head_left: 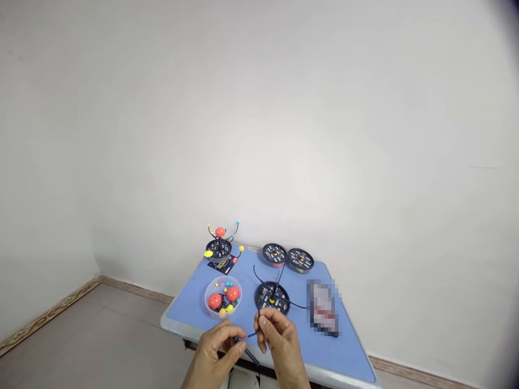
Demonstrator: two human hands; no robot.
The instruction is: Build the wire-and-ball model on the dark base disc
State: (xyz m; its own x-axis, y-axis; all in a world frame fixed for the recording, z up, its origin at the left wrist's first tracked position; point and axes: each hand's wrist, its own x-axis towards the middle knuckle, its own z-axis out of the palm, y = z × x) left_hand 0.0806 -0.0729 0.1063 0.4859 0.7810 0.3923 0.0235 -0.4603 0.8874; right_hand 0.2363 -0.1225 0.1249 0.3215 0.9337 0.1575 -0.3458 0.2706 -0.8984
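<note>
At the table's front edge my left hand [221,346] pinches a short dark rod [252,356]. Just right of it, my right hand [278,337] grips a thin black curved arm [252,334] between thumb and fingers. The two pieces are close together; whether they touch I cannot tell. Beyond my right hand lies a round black printed base [263,292], with an upright post and several thin curved arms spreading from it. To its left stands a clear tub [206,302] holding red, yellow and blue balls and black parts.
A model with a red ball [220,232] and curved arms stands at the back left above a black card [223,266]. Two more round bases [274,254] sit at the back. A pixelated item [323,308] lies on the right of the blue table [324,356], near the wall.
</note>
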